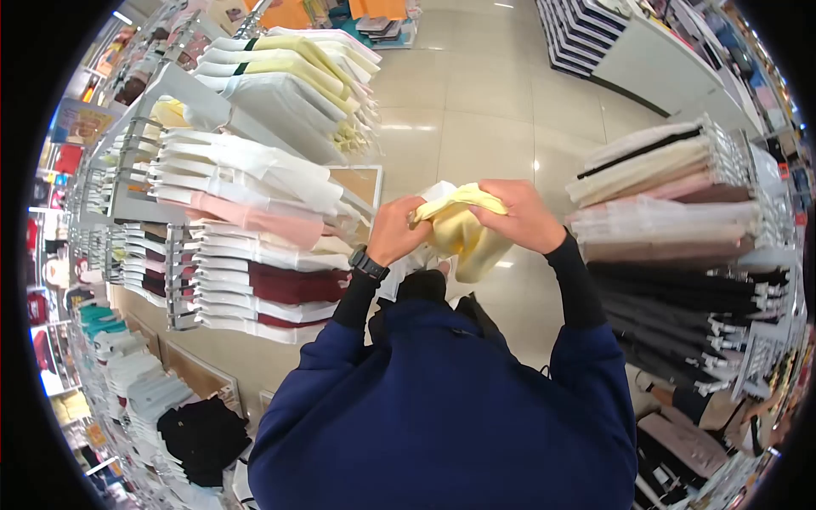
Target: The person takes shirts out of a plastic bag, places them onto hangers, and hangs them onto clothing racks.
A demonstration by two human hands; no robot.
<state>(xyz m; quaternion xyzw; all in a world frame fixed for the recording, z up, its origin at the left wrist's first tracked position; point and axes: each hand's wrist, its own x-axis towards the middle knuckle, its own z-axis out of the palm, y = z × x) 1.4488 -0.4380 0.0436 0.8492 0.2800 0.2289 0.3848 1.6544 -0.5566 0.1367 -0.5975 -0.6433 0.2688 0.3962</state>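
A pale yellow garment (470,242) hangs in front of my body, its top edge bunched between my two hands. My left hand (396,229), with a black watch on the wrist, grips the left end of that edge. At the other end, my right hand (520,217) pinches the cloth between thumb and fingers. The lower part of the garment droops loosely over the floor. Something white shows just behind and below my left hand; I cannot make out what it is.
To the left stand racks of white, pink and dark red tops (289,280), with yellow and white ones (289,72) beyond. On the right hang trousers or skirts (663,280) on clip hangers. Tiled floor (484,102) runs between; a white display unit (654,64) stands at the far right.
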